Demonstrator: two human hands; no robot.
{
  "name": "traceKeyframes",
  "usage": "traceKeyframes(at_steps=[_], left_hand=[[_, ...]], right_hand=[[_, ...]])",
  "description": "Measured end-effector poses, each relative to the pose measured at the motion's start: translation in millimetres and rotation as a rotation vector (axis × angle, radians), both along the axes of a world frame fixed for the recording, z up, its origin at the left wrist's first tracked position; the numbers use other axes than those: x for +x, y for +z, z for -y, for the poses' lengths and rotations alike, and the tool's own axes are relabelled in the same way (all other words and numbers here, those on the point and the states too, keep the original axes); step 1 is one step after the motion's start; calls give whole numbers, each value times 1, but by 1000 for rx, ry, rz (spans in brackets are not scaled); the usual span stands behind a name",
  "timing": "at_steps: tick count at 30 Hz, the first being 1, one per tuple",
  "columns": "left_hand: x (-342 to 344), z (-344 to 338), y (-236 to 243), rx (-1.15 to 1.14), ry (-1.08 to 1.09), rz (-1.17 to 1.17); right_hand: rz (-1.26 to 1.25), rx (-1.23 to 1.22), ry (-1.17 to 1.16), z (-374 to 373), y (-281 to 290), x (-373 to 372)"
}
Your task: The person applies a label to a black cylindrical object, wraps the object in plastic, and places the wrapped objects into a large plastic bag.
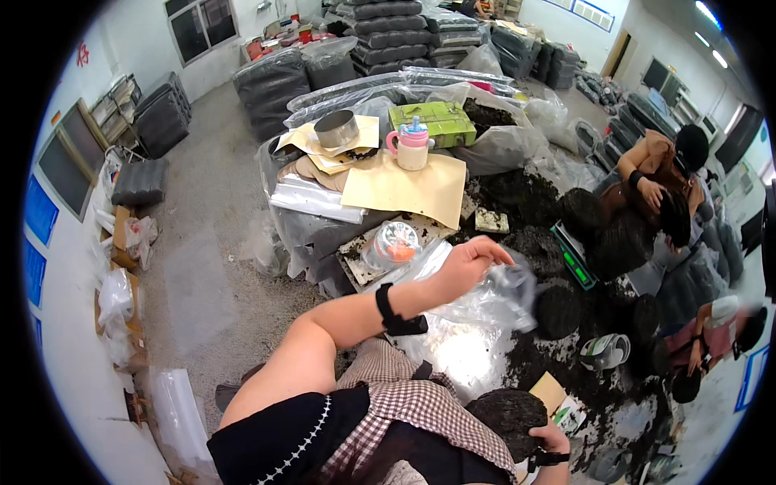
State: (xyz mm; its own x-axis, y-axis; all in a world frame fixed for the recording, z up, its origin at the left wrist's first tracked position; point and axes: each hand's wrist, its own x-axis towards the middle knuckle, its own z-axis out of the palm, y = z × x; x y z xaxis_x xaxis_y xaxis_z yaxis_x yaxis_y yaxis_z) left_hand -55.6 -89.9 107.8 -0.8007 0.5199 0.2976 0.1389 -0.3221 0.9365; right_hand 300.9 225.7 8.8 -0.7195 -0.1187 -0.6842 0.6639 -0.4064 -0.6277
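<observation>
A person in a checked apron (420,396) works at the near edge of a cluttered tabletop (465,356), the right hand (554,440) gripping the right side of a dark, round, pressed cake (505,422) close against the apron, as seen by the head camera. The left hand (462,271) reaches farther in over a clear plastic bag (503,303), its fingers bent; whether they pinch the film cannot be told. From those fingertips the cake lies back toward the near edge and slightly right, well apart, with the bag between; the bag appears to be the nearer business for the left hand, the cake for the right. Almost round, the cake shows no clear long axis. Just beyond it sits a tan card (550,392), and farther right a clear tub (605,353). Another dark cake (558,311) stands just right of the bag, hemming it in, with a green-lit digital scale (574,257) beyond. A lidded clear jar (394,244) stands left of the left hand; toward the far side are a tan paper sheet (412,190) and a pink-handled cup (412,152). Two co-workers (659,166) (711,331) are busy along the right edge.
</observation>
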Motion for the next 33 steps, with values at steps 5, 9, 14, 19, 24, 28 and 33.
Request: traceKeyframes(at_steps=[5,9,14,19,24,28,33], left_hand=[[48,-13,-30,-197,238,-730],[76,-38,-29,-457,175,-418],[115,-63,-28,-400,-17,-284],[167,-87,10,-62,-296,463],[154,-40,-1,-66,178,281],[190,-53,-25,-360,217,-452],[227,-58,-43,-534,-104,-460]], right_hand=[[-113,133,0,-13,-1,36],[-306,403,-356,-82,-8,101],[-770,-174,-1104,-72,-8,68],[-1144,57,-1092,8,-26,-49],[-1210,966,-372,41,19,-43],[-916,1158,259,61,37,-46],[-604,1198,-16,41,20,-39]])
